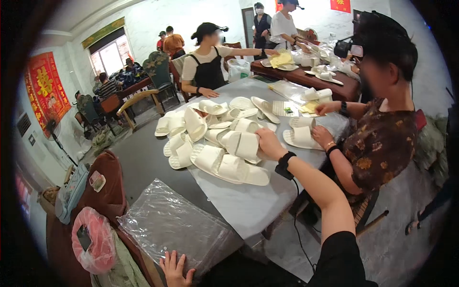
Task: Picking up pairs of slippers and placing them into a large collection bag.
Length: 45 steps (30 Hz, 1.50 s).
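Note:
My right hand (270,144) reaches across to the pile and is closed on the edge of a cream slipper (243,145). Beneath and around it lie several more cream slippers heaped together, among them a front slipper (209,160) whose open toe faces left. My left hand (176,269) rests with spread fingers on the near edge of a stack of clear plastic bags (174,222). The fingertips of my right hand are partly hidden behind the slipper.
At right, a co-worker's hand (323,136) touches a slipper pair (300,134). Across the table (267,201), another person (208,67) reaches toward a second table with slippers. A pink plastic bag (93,241) sits at lower left, beside a brown-covered chair (106,182).

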Motion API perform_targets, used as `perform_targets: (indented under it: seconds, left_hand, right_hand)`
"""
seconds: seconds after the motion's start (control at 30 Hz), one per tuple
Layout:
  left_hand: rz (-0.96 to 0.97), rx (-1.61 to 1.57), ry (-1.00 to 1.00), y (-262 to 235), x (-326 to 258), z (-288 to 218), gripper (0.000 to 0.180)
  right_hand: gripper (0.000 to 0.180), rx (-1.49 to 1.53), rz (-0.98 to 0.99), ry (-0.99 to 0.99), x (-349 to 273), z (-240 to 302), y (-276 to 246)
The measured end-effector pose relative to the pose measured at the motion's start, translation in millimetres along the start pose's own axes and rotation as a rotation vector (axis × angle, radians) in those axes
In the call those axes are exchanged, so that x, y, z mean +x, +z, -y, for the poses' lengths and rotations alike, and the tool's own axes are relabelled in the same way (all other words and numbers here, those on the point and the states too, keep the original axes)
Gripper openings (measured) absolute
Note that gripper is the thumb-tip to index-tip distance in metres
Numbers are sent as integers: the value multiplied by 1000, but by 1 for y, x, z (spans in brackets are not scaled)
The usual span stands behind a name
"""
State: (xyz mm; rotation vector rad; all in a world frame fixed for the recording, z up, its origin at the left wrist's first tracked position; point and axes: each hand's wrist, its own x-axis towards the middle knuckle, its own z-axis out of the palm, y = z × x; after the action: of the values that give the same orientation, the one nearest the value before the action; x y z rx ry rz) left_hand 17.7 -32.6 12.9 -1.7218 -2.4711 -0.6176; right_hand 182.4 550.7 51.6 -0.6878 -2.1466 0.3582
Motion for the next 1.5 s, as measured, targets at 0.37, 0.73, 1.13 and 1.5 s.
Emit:
perform_targets:
  seconds: [0.37, 0.73, 1.13, 1.5]
  left_hand:
    - [19, 25, 21, 0, 8, 7, 54]
    - [66, -5, -91, 5, -1, 14, 61]
    - [152, -91, -73, -11, 10, 7, 63]
    - [13, -108, -53, -10, 8, 15, 68]
  right_hand:
    - [17, -87, -82, 295, -2, -8, 49]
    - [21, 2, 212, 65, -76, 46, 34]
    - [9, -151, 139, -51, -66, 41, 78]
    - [37, 611, 250, 312, -130, 119, -74]
